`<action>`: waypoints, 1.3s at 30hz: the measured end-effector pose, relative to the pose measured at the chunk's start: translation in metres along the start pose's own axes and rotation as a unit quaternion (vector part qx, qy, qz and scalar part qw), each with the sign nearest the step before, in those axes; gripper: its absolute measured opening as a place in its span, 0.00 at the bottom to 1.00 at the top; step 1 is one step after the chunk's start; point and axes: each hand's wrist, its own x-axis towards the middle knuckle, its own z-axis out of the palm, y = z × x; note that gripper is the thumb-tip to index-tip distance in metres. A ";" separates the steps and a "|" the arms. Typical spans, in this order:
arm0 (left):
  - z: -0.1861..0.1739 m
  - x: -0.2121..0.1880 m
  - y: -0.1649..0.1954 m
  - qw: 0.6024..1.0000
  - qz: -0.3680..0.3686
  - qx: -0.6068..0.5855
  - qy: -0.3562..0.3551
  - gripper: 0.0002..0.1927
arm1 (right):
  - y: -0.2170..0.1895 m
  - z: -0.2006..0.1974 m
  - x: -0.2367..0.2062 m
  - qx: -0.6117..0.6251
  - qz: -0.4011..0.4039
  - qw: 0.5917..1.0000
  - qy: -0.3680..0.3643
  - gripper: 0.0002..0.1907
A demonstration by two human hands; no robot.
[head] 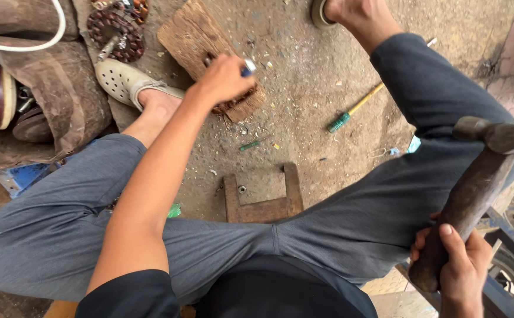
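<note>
Dusty floor, left grip (224, 79) clutching chisel (247, 68) on block (201, 41), right grip (460, 262) clutching hammer (474, 188)

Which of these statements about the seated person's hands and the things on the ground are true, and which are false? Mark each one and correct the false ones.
1. The right hand grips a hammer by its handle. True.
2. The left hand rests on the person's knee. False: it reaches down to a wooden block on the ground and holds a small blue-tipped tool there.
3. A green-handled tool lies on the ground, held by no hand. True.
4. The hammer's head touches the wooden block. False: it is raised, well apart from the block.
5. The person wears a pale perforated clog. True.
</note>
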 end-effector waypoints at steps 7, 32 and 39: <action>-0.008 0.021 -0.052 0.983 0.064 -0.159 0.066 0.16 | 0.008 -0.010 0.012 0.051 0.003 0.997 -0.066 0.20; 0.020 -0.092 -0.007 0.964 0.001 0.000 0.266 0.22 | 0.011 -0.074 0.050 0.045 0.157 0.926 -0.339 0.33; 0.038 -0.065 -0.025 0.964 -0.031 0.072 0.252 0.15 | 0.004 -0.067 0.050 0.011 0.133 0.933 -0.334 0.33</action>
